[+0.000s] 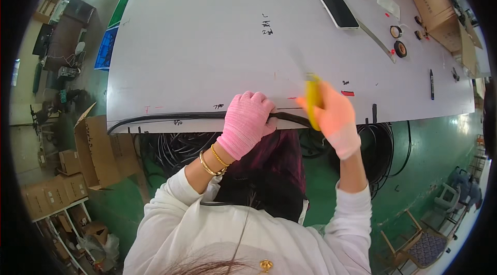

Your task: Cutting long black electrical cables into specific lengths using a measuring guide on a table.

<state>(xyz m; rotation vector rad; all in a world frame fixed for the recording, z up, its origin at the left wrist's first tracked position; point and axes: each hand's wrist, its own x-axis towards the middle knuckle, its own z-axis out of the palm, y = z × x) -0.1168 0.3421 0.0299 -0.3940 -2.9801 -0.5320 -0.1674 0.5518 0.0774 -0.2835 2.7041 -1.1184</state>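
Note:
My left hand (249, 120), in a pink knit glove, is closed around a black cable (194, 115) lying along the near edge of the white table (196, 63). Leftward the cable runs to the table's corner; on the right it passes below my other hand. My right hand (336, 117), in an orange-pink glove, grips a yellow-handled utility knife (312, 100) above the table edge. Its blade points away from me and is blurred by motion. The blade is apart from the cable. Pen marks and red tape pieces (347, 93) line the table's front.
A smartphone (336, 7), a steel ruler (377, 40), tape rolls (400, 48) and a black marker (432, 84) lie to the right. Cardboard boxes (427, 3) stand at the far right. Coiled black cable (378, 151) hangs below the edge; an open carton (106, 151) is at left.

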